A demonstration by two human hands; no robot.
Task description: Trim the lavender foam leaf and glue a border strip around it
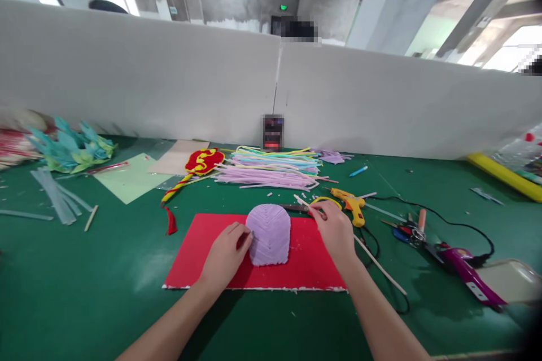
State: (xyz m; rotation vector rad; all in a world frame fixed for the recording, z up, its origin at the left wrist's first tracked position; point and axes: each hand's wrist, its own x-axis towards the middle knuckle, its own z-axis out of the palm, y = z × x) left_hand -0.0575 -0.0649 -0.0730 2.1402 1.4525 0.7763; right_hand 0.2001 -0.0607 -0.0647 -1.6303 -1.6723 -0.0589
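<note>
A lilac arch-shaped piece (269, 237), made of chenille stems laid in slanting rows, lies on a red board (309, 276). My left hand (228, 248) is at its left edge, thumb and fingers closed on the rim. Over the board's right side, my right hand (334, 231) pinches a long pale chenille stem (381, 266). One end of the stem points up and left past my fingertips, and the other trails down to the right. Behind the piece lie scissors (295, 208), their yellow handles partly hidden by my right hand.
Bundled pastel chenille stems (271, 169) lie at the back beside a red and yellow fan-shaped ornament (205, 162). A yellow glue gun (351, 204), keys (412, 231) and a purple corded tool (472, 273) are on the right. Teal paper flowers (71, 146) stand far left, before a white partition (148, 73).
</note>
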